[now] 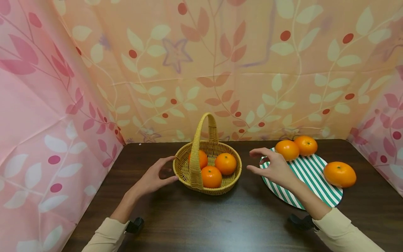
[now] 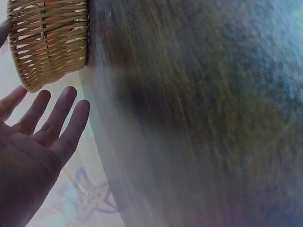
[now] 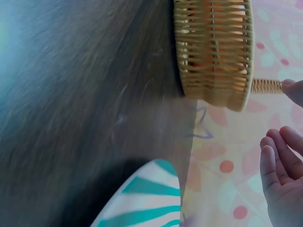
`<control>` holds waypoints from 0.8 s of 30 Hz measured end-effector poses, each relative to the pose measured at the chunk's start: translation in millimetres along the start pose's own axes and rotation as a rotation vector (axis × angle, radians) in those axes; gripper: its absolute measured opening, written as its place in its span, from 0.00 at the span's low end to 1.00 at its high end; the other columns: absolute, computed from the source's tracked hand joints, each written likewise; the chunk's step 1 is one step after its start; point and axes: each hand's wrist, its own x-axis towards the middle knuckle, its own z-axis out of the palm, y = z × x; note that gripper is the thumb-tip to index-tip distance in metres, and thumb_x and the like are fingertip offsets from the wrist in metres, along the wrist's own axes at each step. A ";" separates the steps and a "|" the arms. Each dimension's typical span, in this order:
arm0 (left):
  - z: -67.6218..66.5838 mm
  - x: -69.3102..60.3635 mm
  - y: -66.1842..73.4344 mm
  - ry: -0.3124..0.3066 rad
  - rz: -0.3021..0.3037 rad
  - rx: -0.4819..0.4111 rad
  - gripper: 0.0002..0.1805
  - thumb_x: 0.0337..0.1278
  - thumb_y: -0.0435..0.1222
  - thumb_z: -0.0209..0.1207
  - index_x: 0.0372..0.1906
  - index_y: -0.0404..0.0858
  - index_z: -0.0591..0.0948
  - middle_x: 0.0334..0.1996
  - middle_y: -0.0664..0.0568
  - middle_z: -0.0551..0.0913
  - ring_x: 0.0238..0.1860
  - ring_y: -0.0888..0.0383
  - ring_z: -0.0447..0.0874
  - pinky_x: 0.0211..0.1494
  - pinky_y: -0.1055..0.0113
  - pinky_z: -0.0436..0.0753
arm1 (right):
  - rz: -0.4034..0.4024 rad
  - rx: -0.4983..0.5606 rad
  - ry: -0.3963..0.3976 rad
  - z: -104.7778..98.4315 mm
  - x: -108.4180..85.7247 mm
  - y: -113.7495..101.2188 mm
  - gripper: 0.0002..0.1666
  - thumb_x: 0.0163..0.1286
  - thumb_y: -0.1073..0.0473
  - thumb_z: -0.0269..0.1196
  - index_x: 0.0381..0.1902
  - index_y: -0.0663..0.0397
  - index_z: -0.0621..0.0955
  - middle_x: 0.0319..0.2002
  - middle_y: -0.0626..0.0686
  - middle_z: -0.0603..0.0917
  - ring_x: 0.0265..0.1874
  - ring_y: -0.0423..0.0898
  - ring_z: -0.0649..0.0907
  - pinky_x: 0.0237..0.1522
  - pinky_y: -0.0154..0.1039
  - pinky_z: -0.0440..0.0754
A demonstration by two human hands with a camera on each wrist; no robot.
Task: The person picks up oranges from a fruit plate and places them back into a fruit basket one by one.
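Note:
A yellow wicker basket (image 1: 217, 191) with a tall handle (image 1: 196, 150) stands on the table, holding three oranges, one of them (image 1: 211, 176) at the front. My left hand (image 1: 152, 178) is at the basket's left rim, thumb and fingers spread and fingertips at its edge; whether they touch is hard to tell. In the left wrist view its fingers (image 2: 71, 125) look extended beside the wickerwork (image 2: 52, 45). To the basket's right, my right hand (image 1: 277, 169) hovers apart from it, above a green-and-white striped round mat (image 1: 310, 175), thumb and fingers parted around nothing.
Two oranges (image 1: 287, 150) sit together at the mat's back edge. Another orange (image 1: 340, 174) lies at its right side. The dark wooden table (image 1: 201, 220) is backed by a floral curtain (image 1: 195, 87), with pink cloth (image 1: 47, 122) at the left side.

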 end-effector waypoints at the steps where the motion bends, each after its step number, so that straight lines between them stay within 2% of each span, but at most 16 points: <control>1: 0.0 0.0 -0.3 0.000 0.001 0.000 0.42 0.59 0.42 0.73 0.75 0.38 0.67 0.69 0.41 0.68 0.56 0.36 0.80 0.52 0.43 0.82 | 0.009 -0.007 0.001 -2.2 -2.1 0.8 0.23 0.59 0.60 0.79 0.51 0.53 0.84 0.47 0.48 0.85 0.36 0.43 0.84 0.39 0.40 0.85; 6: 0.0 0.2 -0.2 0.002 0.006 -0.002 0.42 0.59 0.41 0.73 0.75 0.38 0.66 0.69 0.41 0.69 0.56 0.36 0.80 0.52 0.43 0.82 | 0.037 -0.029 0.013 -15.1 -13.4 4.3 0.23 0.59 0.59 0.78 0.52 0.55 0.84 0.46 0.47 0.85 0.40 0.43 0.83 0.42 0.34 0.84; 10: 0.0 0.4 -0.2 0.002 0.006 -0.004 0.42 0.59 0.41 0.73 0.75 0.38 0.66 0.69 0.41 0.69 0.56 0.36 0.80 0.52 0.42 0.82 | 0.028 -0.038 0.026 -26.7 -23.3 9.4 0.24 0.60 0.62 0.78 0.53 0.58 0.83 0.47 0.51 0.85 0.40 0.49 0.84 0.44 0.31 0.82; 13: 0.0 0.6 -1.1 0.002 0.004 -0.002 0.42 0.59 0.42 0.73 0.75 0.39 0.67 0.69 0.41 0.68 0.56 0.36 0.80 0.52 0.43 0.83 | 0.031 -0.054 0.029 -37.0 -31.9 13.0 0.26 0.59 0.64 0.77 0.55 0.60 0.82 0.48 0.55 0.85 0.40 0.49 0.85 0.45 0.27 0.81; 19: -0.2 0.8 -2.5 0.002 0.004 0.011 0.42 0.59 0.42 0.73 0.75 0.39 0.67 0.69 0.41 0.68 0.56 0.37 0.80 0.52 0.44 0.83 | 0.056 -0.077 0.039 -60.3 -49.8 17.3 0.28 0.58 0.66 0.78 0.56 0.62 0.82 0.49 0.58 0.84 0.41 0.39 0.83 0.46 0.22 0.78; 24: 0.6 0.4 -0.7 0.000 0.010 0.013 0.42 0.60 0.42 0.73 0.76 0.38 0.66 0.69 0.41 0.68 0.55 0.36 0.80 0.51 0.44 0.83 | 0.069 -0.082 0.055 -80.7 -64.2 23.0 0.29 0.58 0.69 0.77 0.58 0.61 0.81 0.51 0.57 0.83 0.43 0.33 0.81 0.47 0.20 0.76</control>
